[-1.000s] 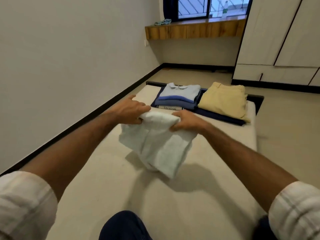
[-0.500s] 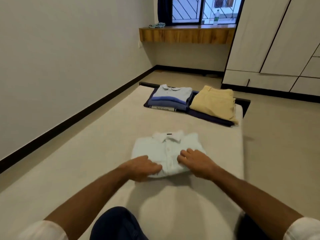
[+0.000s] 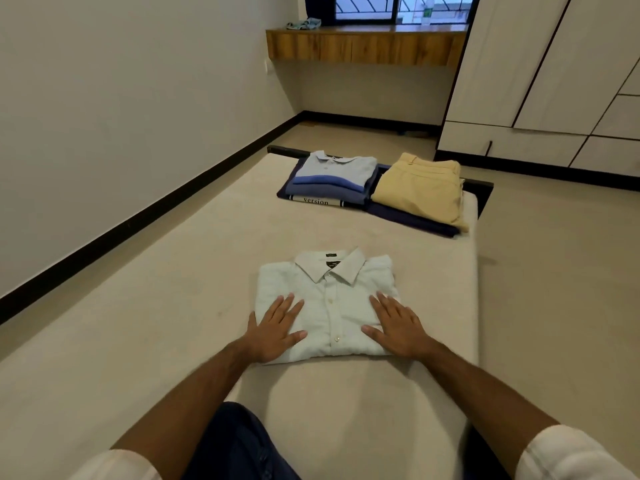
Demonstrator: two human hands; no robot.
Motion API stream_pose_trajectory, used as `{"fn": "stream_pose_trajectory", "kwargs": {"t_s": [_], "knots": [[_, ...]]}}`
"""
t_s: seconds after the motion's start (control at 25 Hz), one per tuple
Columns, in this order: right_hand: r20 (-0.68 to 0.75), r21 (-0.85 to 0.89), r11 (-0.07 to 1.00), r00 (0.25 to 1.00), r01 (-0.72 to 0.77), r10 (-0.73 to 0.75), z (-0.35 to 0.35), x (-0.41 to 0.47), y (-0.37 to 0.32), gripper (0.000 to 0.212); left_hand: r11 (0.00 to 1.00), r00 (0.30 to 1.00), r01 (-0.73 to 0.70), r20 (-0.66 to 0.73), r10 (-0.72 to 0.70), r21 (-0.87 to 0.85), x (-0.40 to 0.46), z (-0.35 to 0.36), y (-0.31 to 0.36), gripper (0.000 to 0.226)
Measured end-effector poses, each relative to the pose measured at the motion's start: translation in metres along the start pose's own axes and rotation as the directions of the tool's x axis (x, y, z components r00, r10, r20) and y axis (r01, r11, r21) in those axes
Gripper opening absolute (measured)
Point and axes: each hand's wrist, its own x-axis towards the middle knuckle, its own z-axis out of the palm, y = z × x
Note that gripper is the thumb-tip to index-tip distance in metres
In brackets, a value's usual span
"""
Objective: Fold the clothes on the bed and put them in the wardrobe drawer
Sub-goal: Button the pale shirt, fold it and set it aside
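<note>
A folded white collared shirt [image 3: 329,299] lies flat on the beige bed [image 3: 173,306], collar away from me. My left hand [image 3: 275,329] presses flat on its near left part, fingers straight and spread. My right hand [image 3: 396,327] presses flat on its near right part in the same way. Farther up the bed sits a stack of folded blue shirts [image 3: 332,180] with a light polo on top. To the right of that stack, folded tan trousers [image 3: 420,190] lie over a dark garment. The white wardrobe [image 3: 554,81] with its low drawers [image 3: 502,142] stands at the right.
A wall with a black skirting runs along the left of the bed. A wooden window ledge [image 3: 363,45] carries a small cloth and a bottle. Bare floor [image 3: 554,271] lies between the bed's right edge and the wardrobe. My knee in dark trousers [image 3: 239,445] is at the bottom.
I lowered the white shirt from the air onto the bed and let go of it. Both hands went from gripping its fold to lying flat on it.
</note>
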Motion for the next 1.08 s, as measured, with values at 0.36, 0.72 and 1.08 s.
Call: {"fn": "stream_pose_trajectory", "kwargs": {"t_s": [0.36,0.72,1.08], "knots": [[-0.022,0.836,0.507,0.910,-0.210,0.414,-0.021,0.018,0.009,0.086,0.396,0.776,0.145,-0.145,-0.614,-0.907,0.013,-0.022,-0.022,0.103],[0.182,0.972,0.136,0.981,-0.190,0.068,-0.051,0.074,0.011,0.051,0.275,0.948,0.149,0.058,-0.312,-0.950,0.046,-0.080,-0.016,0.041],[0.090,0.996,-0.043,0.948,-0.081,0.306,-0.101,0.256,-0.021,0.055,0.584,0.886,-0.050,-0.305,-0.348,-0.811,0.216,-0.224,-0.104,0.075]]}}
